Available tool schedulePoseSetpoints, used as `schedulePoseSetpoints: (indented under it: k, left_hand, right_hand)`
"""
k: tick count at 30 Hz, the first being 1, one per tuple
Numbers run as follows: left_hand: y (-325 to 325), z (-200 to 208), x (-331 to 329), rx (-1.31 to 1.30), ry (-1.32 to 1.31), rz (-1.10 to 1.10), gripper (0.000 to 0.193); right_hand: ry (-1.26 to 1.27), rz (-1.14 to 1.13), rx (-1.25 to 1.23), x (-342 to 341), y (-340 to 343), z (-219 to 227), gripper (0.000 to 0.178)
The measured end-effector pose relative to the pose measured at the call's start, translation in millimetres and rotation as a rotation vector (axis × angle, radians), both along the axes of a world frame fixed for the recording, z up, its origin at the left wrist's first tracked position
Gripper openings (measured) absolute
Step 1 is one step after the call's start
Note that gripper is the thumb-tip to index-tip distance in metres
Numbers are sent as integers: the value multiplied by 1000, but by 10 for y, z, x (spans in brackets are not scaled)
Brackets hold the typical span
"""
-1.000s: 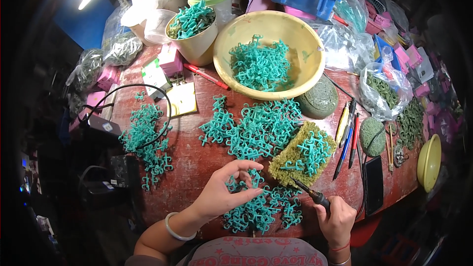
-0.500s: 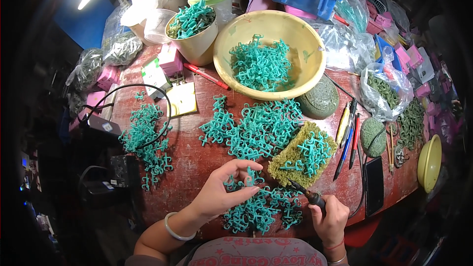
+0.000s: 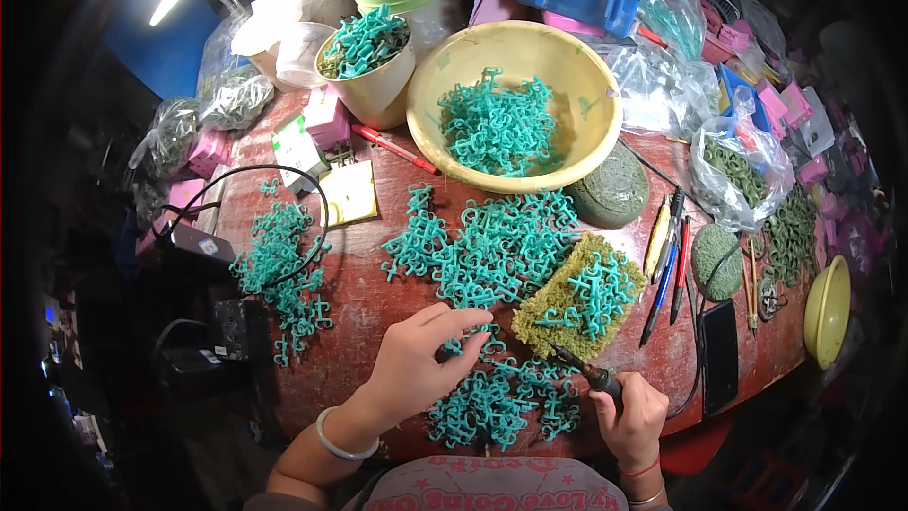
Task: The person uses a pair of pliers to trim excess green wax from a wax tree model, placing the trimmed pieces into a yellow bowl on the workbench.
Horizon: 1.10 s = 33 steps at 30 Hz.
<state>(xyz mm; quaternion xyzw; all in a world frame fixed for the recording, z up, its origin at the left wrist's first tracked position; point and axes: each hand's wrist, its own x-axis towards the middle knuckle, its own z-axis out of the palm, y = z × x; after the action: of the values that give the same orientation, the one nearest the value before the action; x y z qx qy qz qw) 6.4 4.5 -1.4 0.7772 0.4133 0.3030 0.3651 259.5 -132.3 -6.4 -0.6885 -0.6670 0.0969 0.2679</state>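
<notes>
My left hand (image 3: pixel 421 358) hovers over the turquoise hook-shaped pieces, index finger stretched out and thumb apart from it. I see nothing held between them. Some pieces lie partly hidden behind its fingers. My right hand (image 3: pixel 634 419) is closed around the dark handle of a soldering iron (image 3: pixel 598 378), whose tip points up and left at the lower edge of a rough olive-green sponge-like block (image 3: pixel 547 314). On that block rests a small heap of turquoise pieces (image 3: pixel 602 291). More pieces form a near pile (image 3: pixel 487 402) between my hands and a larger pile (image 3: pixel 506 241) beyond.
A cream basin (image 3: pixel 591 147) holds more turquoise pieces, beside a filled bucket (image 3: pixel 378 95). Another pile (image 3: pixel 279 265) lies left, under a looping black cable (image 3: pixel 326 199). To the right are pens (image 3: pixel 665 265), a dark green round stone-like block (image 3: pixel 610 191) and a black phone (image 3: pixel 720 357).
My left hand has shifted slightly left; its thumb and index finger have come away from a turquoise piece between them. My right hand and the soldering iron stay almost still.
</notes>
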Motion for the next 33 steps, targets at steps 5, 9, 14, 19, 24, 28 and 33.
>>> schedulePoseSetpoints:
  k: [5,9,14,19,24,28,33]
  left_hand:
    - [-34,64,36,96,197,-7,27]
    - [0,22,-61,80,163,-29,27]
    - [25,50,-91,61,147,-40,28]
    - [-19,38,-59,61,146,-89,26]
    - [-34,20,-20,-31,-34,-30,20]
    - [-16,65,-36,-170,-184,48,17]
    - [-28,60,-35,-232,-286,106,15]
  right_hand:
    - [10,19,11,5,9,-19,39]
    - [6,18,12,7,12,-20,39]
    - [3,21,8,1,22,-14,39]
    - [1,23,5,5,17,-20,39]
    - [-8,23,-3,4,20,-15,38]
    - [-6,27,5,5,15,-17,38]
    - [49,6,37,-34,30,8,36]
